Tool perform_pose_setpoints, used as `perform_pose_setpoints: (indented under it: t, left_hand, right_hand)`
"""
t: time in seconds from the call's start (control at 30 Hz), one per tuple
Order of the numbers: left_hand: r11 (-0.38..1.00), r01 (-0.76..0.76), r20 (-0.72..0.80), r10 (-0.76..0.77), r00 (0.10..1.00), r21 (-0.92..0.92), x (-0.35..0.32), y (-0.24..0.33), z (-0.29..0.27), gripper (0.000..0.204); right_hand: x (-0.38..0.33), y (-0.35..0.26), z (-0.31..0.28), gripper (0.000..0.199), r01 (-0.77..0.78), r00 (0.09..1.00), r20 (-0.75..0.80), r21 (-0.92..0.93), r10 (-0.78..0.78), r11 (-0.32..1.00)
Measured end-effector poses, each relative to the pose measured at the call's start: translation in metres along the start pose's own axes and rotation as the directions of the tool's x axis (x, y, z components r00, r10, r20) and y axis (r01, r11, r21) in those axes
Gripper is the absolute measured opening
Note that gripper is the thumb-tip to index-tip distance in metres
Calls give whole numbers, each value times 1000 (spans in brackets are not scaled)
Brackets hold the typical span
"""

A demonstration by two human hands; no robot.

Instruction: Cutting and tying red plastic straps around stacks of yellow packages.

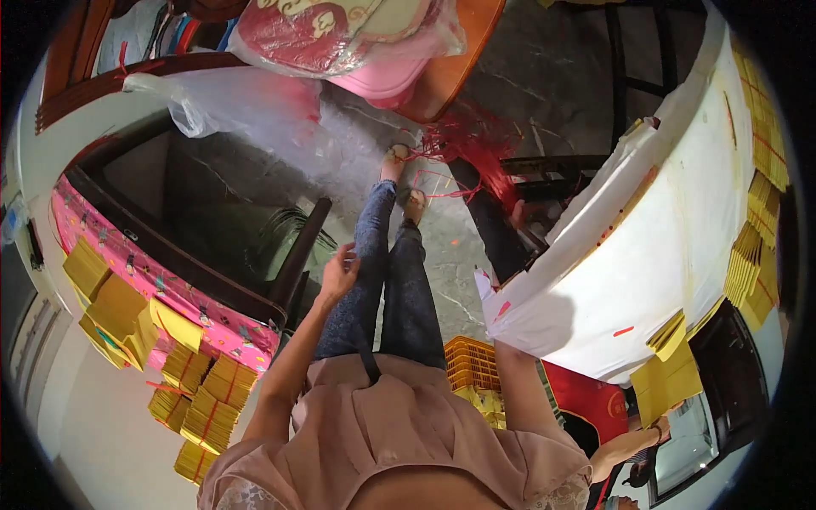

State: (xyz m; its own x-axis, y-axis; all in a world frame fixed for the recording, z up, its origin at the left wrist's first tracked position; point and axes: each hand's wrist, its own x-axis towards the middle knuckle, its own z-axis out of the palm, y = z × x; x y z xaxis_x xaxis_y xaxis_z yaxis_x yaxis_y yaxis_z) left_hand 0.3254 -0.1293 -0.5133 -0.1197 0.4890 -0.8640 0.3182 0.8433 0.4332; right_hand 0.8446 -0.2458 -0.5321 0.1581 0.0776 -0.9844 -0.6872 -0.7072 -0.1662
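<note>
Hand [340, 274], the wearer's left, before a jeans leg [371, 259], fingers slightly apart, apparently empty; right hand hidden by the white-covered bench [629, 276], its fingers impossible to tell; tangled red strands [467, 140] near the feet [414, 206]; handling strands singly should limit snagging

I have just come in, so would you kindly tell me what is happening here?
The person's left hand is over their jeans, apparently empty. Their right arm passes beneath the white cloth's edge, so what the right hand holds is unclear. A tangle of red string is ahead, near the feet. A co-worker's hand is at yellow paper, lower right; yellow bundles sit stacked at left.
</note>
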Motion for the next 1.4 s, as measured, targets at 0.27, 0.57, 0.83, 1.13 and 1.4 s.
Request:
perform_pose_setpoints:
  t: [0.27,0.57,0.83,1.13,1.4]
  left_hand:
    - [941,-86,-166,32,986,-328,-71,21,8,34]
    - [740,-308,-306,144,941,-598,-172,-6,-3,35]
    - [819,-419,-558,150,816,-392,-222,-1,-70,35]
    - [575,-708,-878,-38,477,-410,-228,-12,-162,33]
    - [432,-733,-834,-431,343,-525,-230,-20,-209,32]
  right_hand:
    - [70,-23,107,23,35,996,83,-101,-27,994]
    - [-8,18,256,16,124,966,253,-638,54,760]
    - [-103,44,340,22,360,885,413,-900,214,248]
    - [-239,166,594,16,760,606,690,-649,396,-32]
    - [-354,320,738,16,964,230,540,-241,809,-113]
